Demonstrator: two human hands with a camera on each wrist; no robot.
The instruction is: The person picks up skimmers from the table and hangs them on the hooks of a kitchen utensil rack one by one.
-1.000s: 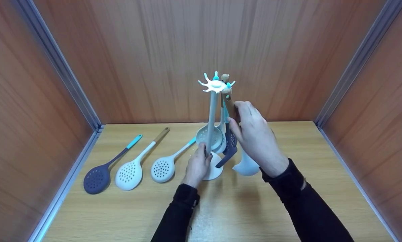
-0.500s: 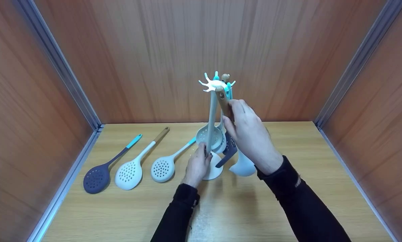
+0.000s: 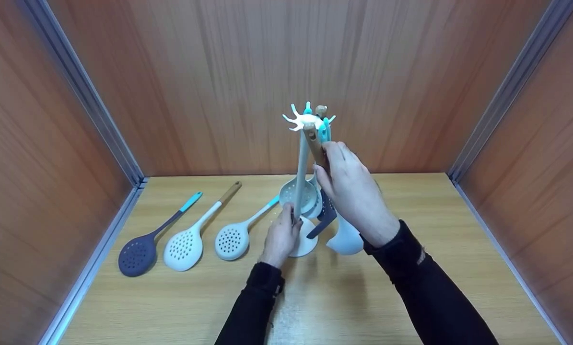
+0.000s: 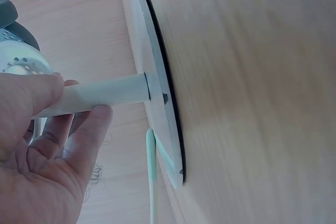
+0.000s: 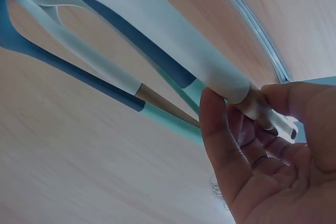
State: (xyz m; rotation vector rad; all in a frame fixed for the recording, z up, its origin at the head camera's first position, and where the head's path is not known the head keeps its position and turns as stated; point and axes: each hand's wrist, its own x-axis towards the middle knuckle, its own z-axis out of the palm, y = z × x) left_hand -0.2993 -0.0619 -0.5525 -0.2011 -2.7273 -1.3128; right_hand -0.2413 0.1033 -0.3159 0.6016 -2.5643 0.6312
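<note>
My left hand (image 3: pixel 282 235) grips the lower pole (image 4: pixel 107 94) of a white utensil stand, just above its round base (image 3: pixel 306 243). My right hand (image 3: pixel 356 191) pinches the wooden handle (image 3: pixel 313 140) of a white ladle (image 3: pixel 346 239). The ladle hangs down, its bowl right of the base. The tip of its handle is at the front of the hook ring (image 3: pixel 301 120); I cannot tell whether it is hooked. Behind it hang several utensils, among them a white skimmer (image 3: pixel 298 192) and a dark angled turner (image 3: pixel 323 225), partly hidden by my right hand.
Left of the stand, a dark slotted spoon (image 3: pixel 138 255), a white one with a wooden handle (image 3: pixel 184 249) and a smaller white skimmer with a turquoise handle (image 3: pixel 232 241) lie on the wooden table (image 3: pixel 195 306). Wooden panels enclose the back and sides.
My right hand has moved left and slightly down with the ladle, bringing its handle tip in front of the hook ring. The left hand has stayed on the pole.
</note>
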